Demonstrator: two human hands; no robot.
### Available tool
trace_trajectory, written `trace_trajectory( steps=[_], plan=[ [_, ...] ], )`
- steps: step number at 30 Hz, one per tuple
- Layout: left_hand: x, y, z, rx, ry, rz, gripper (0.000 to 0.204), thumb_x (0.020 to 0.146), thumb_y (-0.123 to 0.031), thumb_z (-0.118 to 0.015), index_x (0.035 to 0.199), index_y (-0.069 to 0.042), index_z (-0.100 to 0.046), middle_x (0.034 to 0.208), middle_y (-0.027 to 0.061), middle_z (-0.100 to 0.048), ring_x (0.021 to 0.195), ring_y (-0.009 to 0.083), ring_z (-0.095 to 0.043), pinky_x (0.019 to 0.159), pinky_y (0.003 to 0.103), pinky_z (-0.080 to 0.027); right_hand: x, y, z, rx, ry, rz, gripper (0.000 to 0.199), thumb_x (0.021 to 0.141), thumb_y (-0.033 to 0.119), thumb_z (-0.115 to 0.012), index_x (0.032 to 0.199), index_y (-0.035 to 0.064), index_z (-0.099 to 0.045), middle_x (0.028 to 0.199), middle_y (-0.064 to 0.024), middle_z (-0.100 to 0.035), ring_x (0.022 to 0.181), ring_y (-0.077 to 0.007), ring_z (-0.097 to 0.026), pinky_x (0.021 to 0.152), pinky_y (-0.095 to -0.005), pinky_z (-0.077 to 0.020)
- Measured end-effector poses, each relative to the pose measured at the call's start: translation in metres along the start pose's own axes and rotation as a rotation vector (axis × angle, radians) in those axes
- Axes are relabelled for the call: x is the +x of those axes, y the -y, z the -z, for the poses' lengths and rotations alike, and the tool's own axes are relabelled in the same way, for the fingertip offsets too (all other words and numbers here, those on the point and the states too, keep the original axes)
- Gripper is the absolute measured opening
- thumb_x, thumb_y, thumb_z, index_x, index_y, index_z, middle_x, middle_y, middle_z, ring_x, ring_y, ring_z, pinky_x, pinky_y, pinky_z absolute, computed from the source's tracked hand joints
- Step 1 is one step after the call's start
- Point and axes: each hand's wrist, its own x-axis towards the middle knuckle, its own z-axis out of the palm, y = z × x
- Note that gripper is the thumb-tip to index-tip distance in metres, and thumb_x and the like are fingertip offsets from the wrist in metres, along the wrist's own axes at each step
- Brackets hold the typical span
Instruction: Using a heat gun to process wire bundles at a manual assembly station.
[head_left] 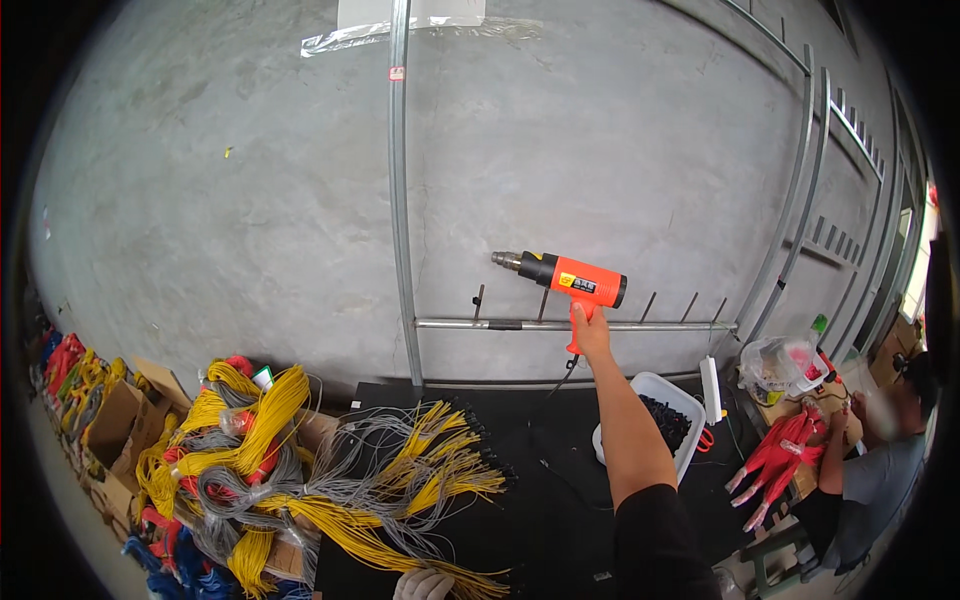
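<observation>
My right hand (pixel 590 332) is wrapped round the grip of an orange and black heat gun (pixel 590 283). The gun is held up in front of the grey wall, its metal nozzle pointing left, and its cord hangs below. At the lower edge my left hand (pixel 424 584), in a whitish glove, is beside bundled yellow wires (pixel 365 535); the frame cuts it off and its grip does not show. Grey wires (pixel 350 460) fan out with the yellow ones across the black tabletop (pixel 550 500), their dark ends toward the middle.
Right of my forearm stands a white tray (pixel 684 389) of small black pieces, with red-handled scissors (pixel 706 440) beside it. A metal rail with upright pegs (pixel 620 326) runs along the wall. At the right another person (pixel 880 490) sits by red wire bundles (pixel 785 455). Cardboard boxes (pixel 115 430) stand left.
</observation>
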Motion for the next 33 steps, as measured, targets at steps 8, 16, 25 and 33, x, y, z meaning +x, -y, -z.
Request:
trace_trajectory(
  steps=[8,16,25,33],
  plan=[
    [-0.010,-0.003,0.003,0.061,0.005,0.090,0.075,0.075,-0.029,-0.089,0.139,-0.003,-0.059,0.138,0.0183,-0.061,0.132,0.0407,-0.055,0.114,0.058,-0.043,-0.015,-0.054,-0.066,0.140,0.061,0.034,0.044,0.101,0.034,-0.072,0.133,0.0081,-0.059,0.107,-0.0128,-0.072,0.100,-0.0283,-0.069,0.091,-0.0439,-0.0546],
    [-0.001,0.002,0.000,-0.101,0.035,0.027,0.065,0.087,-0.029,-0.081,0.142,-0.001,-0.058,0.138,0.0179,-0.062,0.133,0.0367,-0.057,0.116,0.051,-0.044,0.109,-0.156,-0.004,-0.372,0.212,0.490,0.052,0.109,0.036,-0.060,0.151,0.0051,-0.054,0.127,-0.0182,-0.066,0.102,-0.0303,-0.066,0.092,-0.0472,-0.0523],
    [-0.018,0.005,-0.014,-0.073,-0.011,0.128,0.070,0.089,-0.031,-0.080,0.146,-0.001,-0.053,0.142,0.0206,-0.057,0.138,0.0390,-0.052,0.119,0.053,-0.041,0.051,-0.126,-0.047,-0.081,0.202,0.107,0.064,0.108,0.045,-0.060,0.149,-0.0043,-0.052,0.149,-0.0306,-0.056,0.136,-0.0434,-0.056,0.114,-0.0473,-0.0435],
    [-0.015,0.003,-0.017,-0.091,0.013,0.127,0.069,0.087,-0.030,-0.080,0.144,-0.002,-0.055,0.141,0.0200,-0.058,0.136,0.0396,-0.053,0.118,0.052,-0.042,0.019,-0.137,-0.072,-0.605,-0.048,0.092,0.053,0.112,0.039,-0.054,0.139,-0.0070,-0.058,0.130,-0.0341,-0.063,0.123,-0.0495,-0.059,0.103,-0.0504,-0.0494]
  ],
)
